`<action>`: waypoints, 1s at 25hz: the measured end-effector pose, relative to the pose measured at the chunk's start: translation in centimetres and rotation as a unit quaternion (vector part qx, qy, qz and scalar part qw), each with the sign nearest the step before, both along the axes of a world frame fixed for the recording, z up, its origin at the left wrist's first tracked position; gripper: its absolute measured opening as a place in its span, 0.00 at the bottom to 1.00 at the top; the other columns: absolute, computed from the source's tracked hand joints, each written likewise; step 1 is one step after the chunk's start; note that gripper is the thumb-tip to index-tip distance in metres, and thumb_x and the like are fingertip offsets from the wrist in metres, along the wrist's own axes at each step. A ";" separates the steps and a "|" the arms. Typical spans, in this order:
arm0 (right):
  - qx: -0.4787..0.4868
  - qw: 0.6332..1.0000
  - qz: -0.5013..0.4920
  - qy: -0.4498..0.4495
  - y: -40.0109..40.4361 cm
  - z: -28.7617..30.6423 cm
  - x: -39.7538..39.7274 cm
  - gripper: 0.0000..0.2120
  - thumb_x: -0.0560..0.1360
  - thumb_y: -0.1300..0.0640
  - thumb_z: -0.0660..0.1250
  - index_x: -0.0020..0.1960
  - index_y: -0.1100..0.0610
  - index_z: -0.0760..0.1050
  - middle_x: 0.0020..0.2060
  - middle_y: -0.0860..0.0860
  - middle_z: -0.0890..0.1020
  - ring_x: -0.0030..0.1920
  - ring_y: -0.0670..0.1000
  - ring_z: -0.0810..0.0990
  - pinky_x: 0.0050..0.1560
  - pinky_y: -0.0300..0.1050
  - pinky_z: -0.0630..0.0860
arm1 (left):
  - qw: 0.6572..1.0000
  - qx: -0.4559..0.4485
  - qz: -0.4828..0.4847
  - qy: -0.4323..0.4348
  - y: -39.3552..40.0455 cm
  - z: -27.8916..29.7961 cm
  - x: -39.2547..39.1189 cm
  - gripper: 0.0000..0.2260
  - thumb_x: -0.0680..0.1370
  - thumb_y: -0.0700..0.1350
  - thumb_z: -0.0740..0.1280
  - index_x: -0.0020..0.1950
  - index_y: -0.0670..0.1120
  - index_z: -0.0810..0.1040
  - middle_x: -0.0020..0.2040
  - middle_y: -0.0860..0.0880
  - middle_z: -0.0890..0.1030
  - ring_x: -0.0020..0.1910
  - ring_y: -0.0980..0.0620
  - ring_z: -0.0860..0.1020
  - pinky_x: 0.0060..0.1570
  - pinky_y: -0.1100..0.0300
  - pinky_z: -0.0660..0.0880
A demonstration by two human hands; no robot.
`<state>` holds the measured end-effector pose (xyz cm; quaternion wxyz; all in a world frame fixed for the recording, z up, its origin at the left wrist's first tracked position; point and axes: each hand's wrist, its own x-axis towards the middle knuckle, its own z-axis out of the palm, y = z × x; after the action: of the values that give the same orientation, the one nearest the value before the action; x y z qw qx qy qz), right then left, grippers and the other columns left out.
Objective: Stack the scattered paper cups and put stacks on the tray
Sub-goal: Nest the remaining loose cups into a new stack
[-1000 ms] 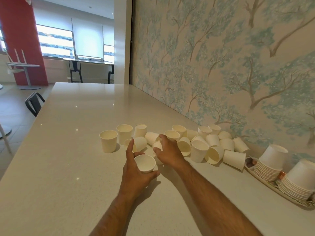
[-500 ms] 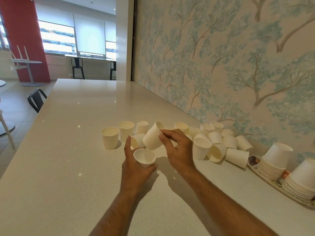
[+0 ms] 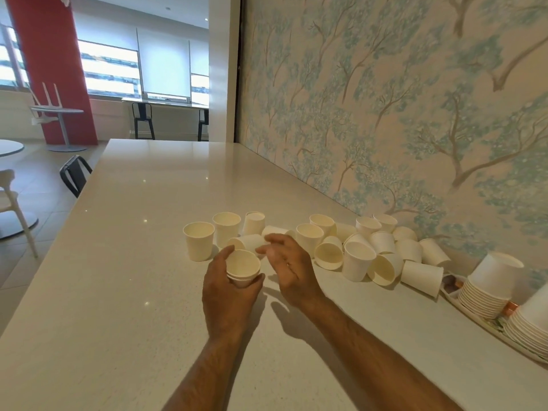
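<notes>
Standing at the far left of the scatter, an upright cup (image 3: 199, 245) is seen on the bench (image 3: 118, 292), with two more upright cups just beyond it to the right. Nearer, a nested pair (image 3: 243, 267) of cups is held upright by the left hand (image 3: 228, 295), whose grip is clamped around the pair's sides. Just to the right, the right hand (image 3: 289, 266) is held above the bench with its fingers spread apart and nothing in them; a tipped cup (image 3: 247, 242) lies just beyond both hands. Farther right, the loose cups (image 3: 355, 256) are heaped against the wall, some upright and some on their sides, several touching. At the far right, two tall stacks (image 3: 486, 287) of upturned cups are set on the tray (image 3: 471, 311), close to the wall.
</notes>
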<state>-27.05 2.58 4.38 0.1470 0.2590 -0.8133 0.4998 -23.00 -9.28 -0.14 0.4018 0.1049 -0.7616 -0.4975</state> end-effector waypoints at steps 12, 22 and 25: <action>0.367 0.921 0.010 -0.128 -4.3 -1.0 -2.8 0.59 0.55 0.16 0.27 0.79 0.43 0.49 0.79 0.51 0.39 0.77 0.57 0.33 0.73 0.65 0.35 | 0.988 0.097 0.120 -0.016 -1.6 0.1 -0.5 0.35 0.67 0.47 0.79 0.70 0.53 0.67 0.67 0.47 0.74 0.64 0.44 0.72 0.59 0.43 0.74; -0.085 0.982 -0.165 -0.034 -1.0 3.1 -1.0 0.08 0.76 0.64 0.65 0.52 0.55 0.79 0.46 0.48 0.82 0.48 0.49 0.79 0.43 0.36 0.76 | 0.997 0.009 0.071 -0.034 -0.9 0.0 -0.8 0.35 0.68 0.43 0.78 0.71 0.52 0.67 0.66 0.47 0.75 0.63 0.44 0.74 0.60 0.46 0.73; -0.097 0.984 -0.117 -0.096 -0.7 4.6 -0.9 0.12 0.73 0.64 0.69 0.54 0.53 0.73 0.46 0.48 0.82 0.44 0.48 0.80 0.39 0.41 0.79 | 0.999 -0.010 0.038 -0.017 -0.2 0.4 -0.4 0.35 0.68 0.43 0.78 0.72 0.50 0.68 0.65 0.48 0.77 0.61 0.46 0.76 0.58 0.51 0.72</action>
<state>-27.97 1.88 8.97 0.1499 0.0973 -0.7962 0.5781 -23.44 -9.45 0.30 0.4081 0.1378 -0.7691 -0.4721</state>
